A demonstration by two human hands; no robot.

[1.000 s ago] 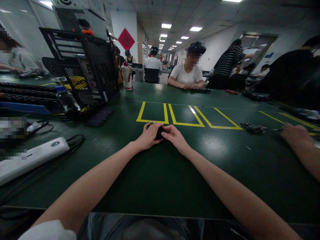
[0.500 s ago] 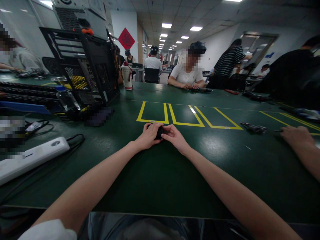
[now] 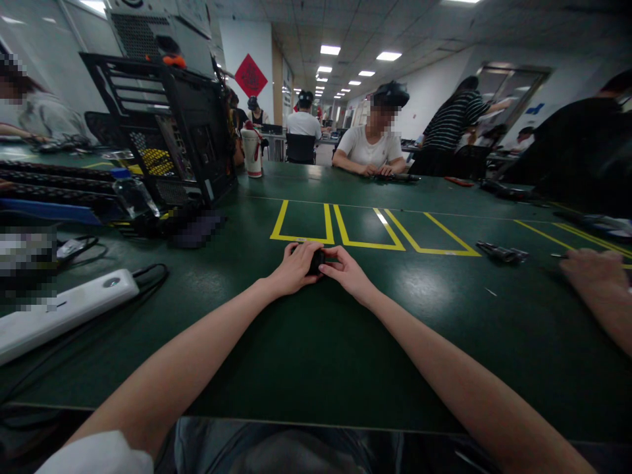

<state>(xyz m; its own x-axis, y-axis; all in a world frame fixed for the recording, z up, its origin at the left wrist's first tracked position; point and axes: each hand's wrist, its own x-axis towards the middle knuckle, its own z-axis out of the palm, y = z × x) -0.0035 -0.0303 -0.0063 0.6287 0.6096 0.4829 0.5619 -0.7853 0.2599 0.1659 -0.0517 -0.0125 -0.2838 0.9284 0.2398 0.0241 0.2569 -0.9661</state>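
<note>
A small black object (image 3: 316,263) sits between my two hands on the green table, just short of the yellow tape outlines. Its kind cannot be made out, since fingers cover much of it. My left hand (image 3: 297,266) is curled over its left side and top, fingers wrapped round it. From the right, my right hand (image 3: 344,268) grips it with thumb and fingers in a pinch. Both forearms reach forward above the bare green tabletop (image 3: 316,355).
Yellow tape outlines (image 3: 302,239) lie beyond my hands. A white power strip (image 3: 74,309), a capped bottle (image 3: 133,192) and a black computer case (image 3: 172,131) are on the left. Dark metal parts (image 3: 502,252) lie right, near another person's hand (image 3: 595,271). A person (image 3: 370,148) sits opposite.
My hands and the black object keep nearly the same place. The other person's hand at the right edge has shifted slightly to the right.
</note>
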